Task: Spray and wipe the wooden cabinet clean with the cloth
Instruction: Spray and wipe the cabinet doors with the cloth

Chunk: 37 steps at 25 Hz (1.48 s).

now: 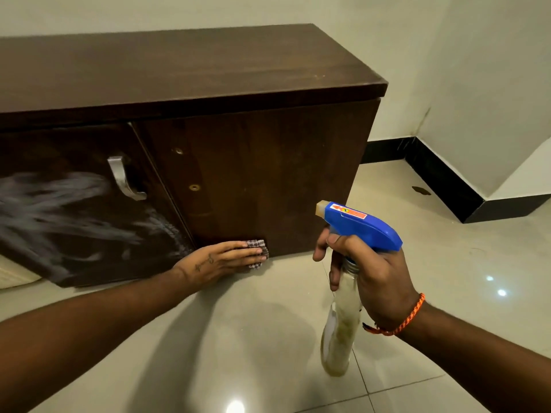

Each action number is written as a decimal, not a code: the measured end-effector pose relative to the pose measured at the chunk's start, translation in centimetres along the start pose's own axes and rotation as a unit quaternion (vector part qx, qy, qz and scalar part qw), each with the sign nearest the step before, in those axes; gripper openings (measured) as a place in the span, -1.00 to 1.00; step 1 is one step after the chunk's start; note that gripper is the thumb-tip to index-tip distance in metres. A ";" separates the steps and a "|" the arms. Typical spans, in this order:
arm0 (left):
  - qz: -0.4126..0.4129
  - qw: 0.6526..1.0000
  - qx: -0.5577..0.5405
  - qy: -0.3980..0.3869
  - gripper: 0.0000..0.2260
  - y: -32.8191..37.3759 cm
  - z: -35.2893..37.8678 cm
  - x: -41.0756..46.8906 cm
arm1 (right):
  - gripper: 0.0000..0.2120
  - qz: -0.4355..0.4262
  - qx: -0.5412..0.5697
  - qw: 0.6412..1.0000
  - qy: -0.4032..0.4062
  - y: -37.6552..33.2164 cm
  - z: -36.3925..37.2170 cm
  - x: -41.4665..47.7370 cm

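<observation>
A low dark wooden cabinet [208, 70] stands against the wall, its two doors facing me. My left hand [220, 260] presses a small checked cloth [258, 248] flat against the bottom edge of the right door [268, 174]. The left door [59, 210] carries whitish smeared streaks and a silver handle [123, 178]. My right hand [366, 269] grips the neck of a clear spray bottle [340, 332] with a blue trigger head [360, 223]; the nozzle points left toward the cabinet, held apart from it.
Glossy cream floor tiles [268, 338] spread under both arms. A black skirting [441, 177] runs along the white walls at the right, forming a corner. A pale woven object [12, 275] peeks out at the far left below the cabinet.
</observation>
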<state>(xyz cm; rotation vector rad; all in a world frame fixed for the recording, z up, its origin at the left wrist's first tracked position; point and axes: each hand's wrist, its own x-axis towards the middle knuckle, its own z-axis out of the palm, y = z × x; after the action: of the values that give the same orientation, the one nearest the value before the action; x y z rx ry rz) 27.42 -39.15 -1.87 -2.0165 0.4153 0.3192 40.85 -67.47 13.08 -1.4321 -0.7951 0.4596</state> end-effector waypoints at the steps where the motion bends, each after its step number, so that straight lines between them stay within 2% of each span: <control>1: -0.014 1.000 -0.007 0.006 -0.25 -1.2 -0.9 -0.3 | -0.73 0.003 0.001 1.000 -0.001 -0.1 -0.1 -0.2; 4: -0.071 0.996 -0.025 0.047 -0.32 -7.0 -3.9 -3.2 | -0.74 0.003 0.009 1.000 -0.014 -0.8 0.1 -0.5; 8: -0.165 0.972 -0.021 0.168 -0.32 -16.5 -7.8 -8.4 | -0.70 -0.003 0.017 1.000 -0.017 -2.3 0.4 -0.9; 11: -0.194 0.965 0.018 0.177 -0.38 -20.3 -9.8 -10.3 | -0.70 -0.009 0.018 1.000 -0.016 -3.2 -0.1 -1.3; 16: -0.235 0.944 -0.023 0.230 -0.48 -18.8 -11.0 -7.4 | -0.70 -0.005 0.014 1.000 -0.009 -3.4 -1.4 -2.0; 20: -0.235 0.934 -0.047 0.264 -0.43 -18.0 -13.6 0.1 | -0.75 -0.001 0.013 1.000 0.003 -2.7 -2.1 -1.8; 24: -0.226 0.928 -0.015 0.297 -0.43 -17.5 -16.2 7.5 | -0.77 -0.013 0.015 1.000 0.021 -1.9 -3.1 -1.2; 27: -0.195 0.947 0.002 0.256 -0.40 -14.7 -15.2 10.1 | -0.74 -0.010 0.014 1.000 0.026 -1.3 -3.5 -1.4; 29: -0.138 0.969 0.006 0.206 -0.38 -11.5 -13.7 10.9 | -0.75 -0.009 0.012 1.000 0.026 -0.9 -3.7 -1.4; 32: -0.030 0.992 0.070 0.100 -0.35 -6.3 -11.1 10.9 | -0.77 -0.012 0.011 1.000 0.021 0.0 -3.6 -1.0; 37: 0.006 0.996 0.045 0.072 -0.28 -1.9 -6.6 8.5 | -0.76 0.010 0.022 1.000 0.003 1.6 -3.8 -0.9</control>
<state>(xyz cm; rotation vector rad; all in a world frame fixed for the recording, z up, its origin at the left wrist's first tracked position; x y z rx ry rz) 36.20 -45.51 -0.64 -1.9557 0.5224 0.1595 43.26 -70.57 11.47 -1.4015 -0.7620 0.4845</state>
